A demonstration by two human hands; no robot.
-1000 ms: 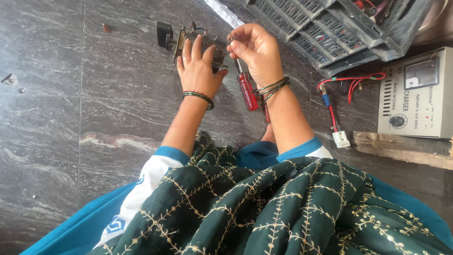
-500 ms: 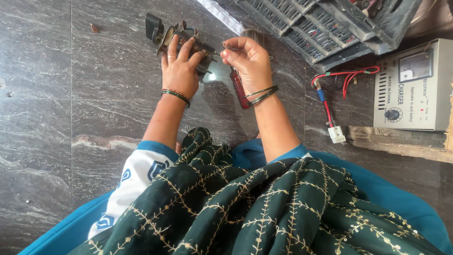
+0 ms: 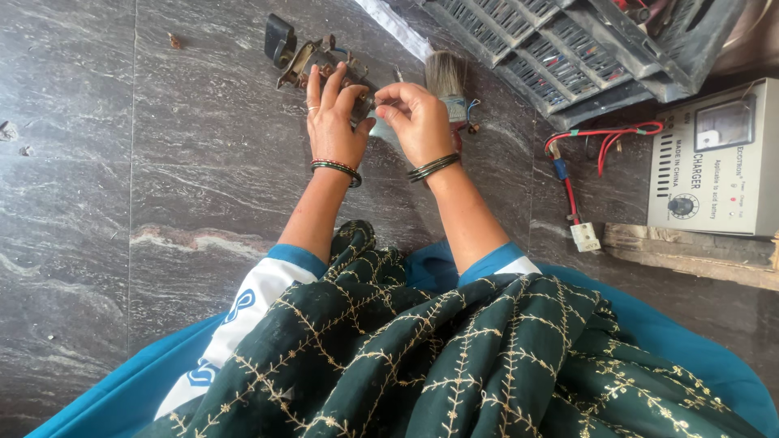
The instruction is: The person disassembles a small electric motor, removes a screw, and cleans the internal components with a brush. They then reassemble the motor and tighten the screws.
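My left hand (image 3: 333, 122) rests on a dark metal part (image 3: 324, 58) with brackets lying on the grey stone floor, fingers curled over its near end. My right hand (image 3: 415, 118) is pinched against the same part beside the left thumb; what sits between its fingertips is too small to make out. A paintbrush (image 3: 449, 81) with grey bristles lies just beyond my right hand. The red-handled screwdriver is mostly hidden under my right wrist.
A black plastic crate (image 3: 584, 49) lies tilted at the top right. A grey metal charger box (image 3: 718, 162) with a dial and red and blue wires (image 3: 604, 138) stands on a wooden board at the right. Small debris (image 3: 174, 39) dots the floor at the left.
My right hand has moved from above the screwdriver to the metal part, meeting my left hand. The camera view has shifted, and the paintbrush has come into sight.
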